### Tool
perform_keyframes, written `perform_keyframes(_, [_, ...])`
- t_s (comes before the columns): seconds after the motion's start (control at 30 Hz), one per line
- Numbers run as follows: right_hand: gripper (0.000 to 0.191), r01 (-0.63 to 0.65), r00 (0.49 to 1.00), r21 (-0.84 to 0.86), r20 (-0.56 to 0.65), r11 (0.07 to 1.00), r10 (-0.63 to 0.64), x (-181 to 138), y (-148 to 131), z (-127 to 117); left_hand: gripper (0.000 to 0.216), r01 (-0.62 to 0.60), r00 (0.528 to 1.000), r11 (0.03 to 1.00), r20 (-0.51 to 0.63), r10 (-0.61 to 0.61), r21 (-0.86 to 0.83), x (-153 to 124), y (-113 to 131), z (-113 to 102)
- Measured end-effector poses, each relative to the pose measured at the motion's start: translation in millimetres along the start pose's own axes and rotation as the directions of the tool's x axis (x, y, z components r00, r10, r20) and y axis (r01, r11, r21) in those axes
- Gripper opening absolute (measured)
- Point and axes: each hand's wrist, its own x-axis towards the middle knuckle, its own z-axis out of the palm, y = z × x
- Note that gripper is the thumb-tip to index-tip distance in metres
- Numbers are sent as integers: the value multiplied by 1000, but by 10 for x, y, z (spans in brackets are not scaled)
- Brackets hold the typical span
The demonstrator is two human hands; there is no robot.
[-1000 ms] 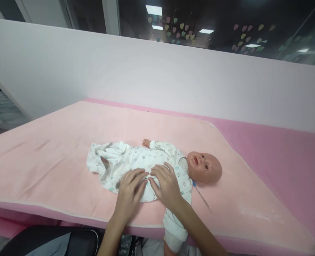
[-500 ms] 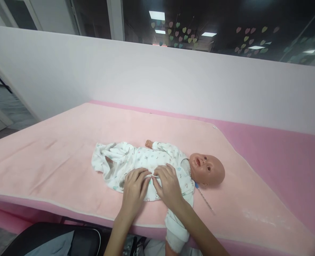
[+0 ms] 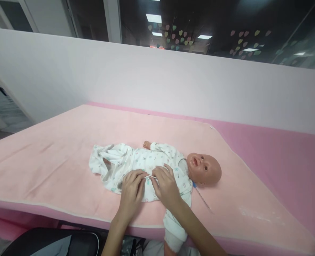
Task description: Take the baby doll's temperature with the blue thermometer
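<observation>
A baby doll [image 3: 204,168] lies on its back with its head to the right, dressed in a white printed outfit [image 3: 143,158]. Over the doll's belly, my left hand [image 3: 132,186] pinches one side of a thin white tie string [image 3: 150,176]. Close beside it, my right hand [image 3: 166,185] pinches the string's other side, fingertips nearly meeting the left ones. Whether the string is knotted I cannot tell. One doll arm in a white sleeve [image 3: 174,231] hangs over the near edge, under my right forearm. By the doll's neck lies a thin thermometer-like stick with a blue end [image 3: 202,199].
A peach mat [image 3: 53,149] covers most of the pink padded table [image 3: 288,153]. Behind it rises a white partition [image 3: 146,78] below a dark window with heart stickers. A black chair or bag [image 3: 53,241] sits below the near edge at left.
The view has shifted slightly, so the scene sits a little further left. Both hands keep pinching the string, a short stretch of which shows between them.
</observation>
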Motion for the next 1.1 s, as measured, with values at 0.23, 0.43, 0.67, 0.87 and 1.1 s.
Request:
perform_keyframes(0.23, [11,39,999,-43,5,998,-38,-27,-6,8,25,-14,1000,1000,6,14,10,-4,-24,-4])
perform_keyframes(0.43, [11,53,998,-65,23,996,-52,-32,-30,-30,22,-1,1000,1000,17,1,-9,-26,-44,-1])
perform_keyframes(0.67, [23,65,997,-116,-30,991,-69,-321,-94,-392,18,-11,999,999,-50,9,-49,-54,-57,4])
perform_keyframes(0.87, [23,-46,983,-178,-183,983,12,-829,159,-734,15,-16,999,994,-51,10,-107,-41,-39,-17])
perform_keyframes(1.1, [13,-206,975,-304,-149,930,167,-1270,546,-870,22,82,992,981,-77,-96,-174,-57,-18,-12])
